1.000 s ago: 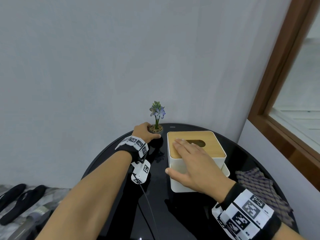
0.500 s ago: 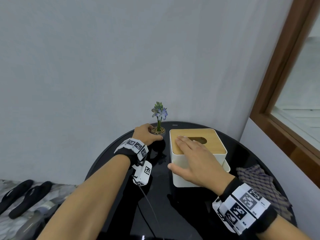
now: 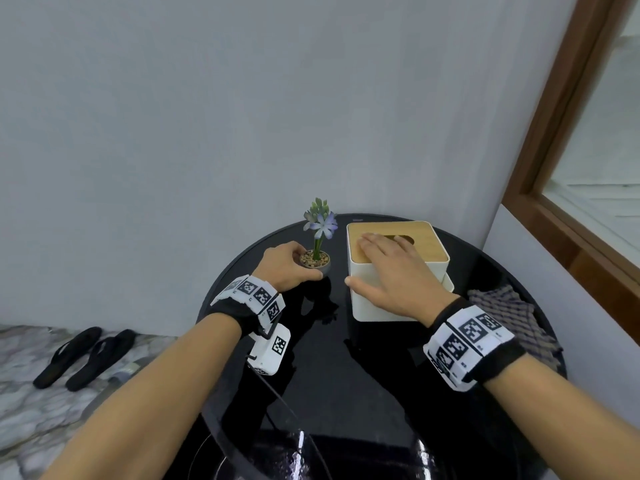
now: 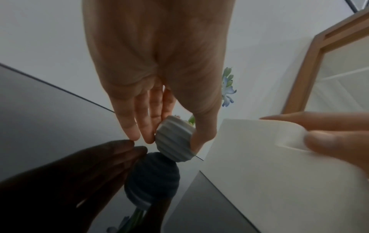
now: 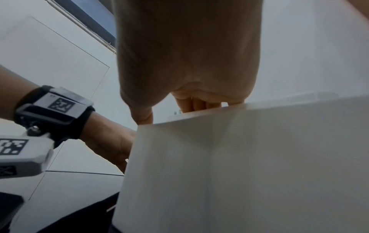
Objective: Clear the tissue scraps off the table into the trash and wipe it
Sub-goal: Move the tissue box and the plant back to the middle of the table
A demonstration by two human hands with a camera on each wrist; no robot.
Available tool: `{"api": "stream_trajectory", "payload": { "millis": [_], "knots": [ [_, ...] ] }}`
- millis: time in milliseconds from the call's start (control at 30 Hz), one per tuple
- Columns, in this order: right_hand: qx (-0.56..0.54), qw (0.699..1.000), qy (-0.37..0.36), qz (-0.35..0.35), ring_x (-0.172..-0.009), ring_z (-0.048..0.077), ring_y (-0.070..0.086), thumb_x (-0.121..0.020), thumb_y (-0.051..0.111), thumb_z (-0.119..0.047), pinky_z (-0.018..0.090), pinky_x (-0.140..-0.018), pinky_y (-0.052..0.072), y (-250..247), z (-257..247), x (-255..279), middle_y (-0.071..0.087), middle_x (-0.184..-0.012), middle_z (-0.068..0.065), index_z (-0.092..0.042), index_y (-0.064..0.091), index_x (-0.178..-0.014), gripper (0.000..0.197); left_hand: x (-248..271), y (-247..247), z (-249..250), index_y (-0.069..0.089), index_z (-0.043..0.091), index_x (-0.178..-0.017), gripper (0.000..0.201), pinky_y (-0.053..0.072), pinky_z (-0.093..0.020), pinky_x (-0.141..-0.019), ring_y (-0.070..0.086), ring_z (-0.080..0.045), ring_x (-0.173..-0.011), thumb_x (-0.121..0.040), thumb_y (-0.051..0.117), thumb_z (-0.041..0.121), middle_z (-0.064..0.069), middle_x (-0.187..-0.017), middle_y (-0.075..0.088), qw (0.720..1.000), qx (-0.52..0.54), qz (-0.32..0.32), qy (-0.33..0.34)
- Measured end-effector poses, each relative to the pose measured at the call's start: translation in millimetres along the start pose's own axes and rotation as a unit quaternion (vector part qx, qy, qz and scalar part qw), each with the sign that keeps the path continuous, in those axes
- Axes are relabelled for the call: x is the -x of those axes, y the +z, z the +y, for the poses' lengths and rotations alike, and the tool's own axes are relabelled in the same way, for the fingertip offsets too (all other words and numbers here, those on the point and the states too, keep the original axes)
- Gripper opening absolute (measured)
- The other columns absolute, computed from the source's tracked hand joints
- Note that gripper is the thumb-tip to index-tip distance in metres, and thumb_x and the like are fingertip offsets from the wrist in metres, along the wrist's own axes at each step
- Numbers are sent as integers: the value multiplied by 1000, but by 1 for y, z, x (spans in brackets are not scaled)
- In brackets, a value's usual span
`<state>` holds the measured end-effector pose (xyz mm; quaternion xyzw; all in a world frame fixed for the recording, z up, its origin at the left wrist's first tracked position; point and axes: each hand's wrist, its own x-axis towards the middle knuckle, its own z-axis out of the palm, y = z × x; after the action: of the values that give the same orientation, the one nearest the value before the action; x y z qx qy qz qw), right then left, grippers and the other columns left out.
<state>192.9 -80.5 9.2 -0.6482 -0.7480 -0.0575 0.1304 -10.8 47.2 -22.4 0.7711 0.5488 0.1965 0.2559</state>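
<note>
- The cloth [image 3: 509,320], a checked brown rag, lies crumpled near the right edge of the round black table [image 3: 346,393], just right of the tissue box [image 3: 398,271] and off the outer side of the right wrist; its long axis runs from the far middle toward the near right rim.
- The right hand [image 3: 391,271] is clearly the nearer one to the rag. It lies over the box's wooden lid, fingers straight and close together, thumb pressed on the box's white left side; the right wrist view shows the fingertips flat on the lid, not curled.
- The left hand [image 3: 287,268] is well apart from the rag, with the box between them. Its thumb and fingers [image 4: 147,126] clamp the small ribbed grey flower pot [image 4: 175,138], which the left wrist view shows tilted and seemingly lifted off the glossy top.
- No tissue scraps or trash bin can be made out in any view; likely the wiping remains, and a reach to the right would meet the cloth.
</note>
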Motion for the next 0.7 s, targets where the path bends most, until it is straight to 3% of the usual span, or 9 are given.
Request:
{"api": "stream_trajectory", "payload": {
  "millis": [133,333,700],
  "knots": [
    [-14,1000,21,0,-143,19,27,-88,45,-61,42,-118,17,-2,0,7,33,-154,5,-12,35,-144,75,16,1,3,59,21,-123,65,38,-21,-86,53,-12,-105,-68,80,48,3,-114,63,1000,-1,-9,-1],
    [-14,1000,22,2,-144,20,25,-90,44,-59,42,-118,17,-3,1,17,33,-154,6,-12,35,-144,72,32,3,6,60,22,-120,63,39,-23,-87,53,-16,-115,-67,80,49,6,-106,60,1000,0,-11,-9],
    [-22,999,24,7,-145,18,22,-90,42,-59,39,-119,14,-1,2,20,30,-156,4,-14,34,-145,72,38,5,9,59,21,-123,68,38,-22,-85,52,-10,-106,-66,81,49,3,-116,63,1000,-2,-11,-12]
  ]
}}
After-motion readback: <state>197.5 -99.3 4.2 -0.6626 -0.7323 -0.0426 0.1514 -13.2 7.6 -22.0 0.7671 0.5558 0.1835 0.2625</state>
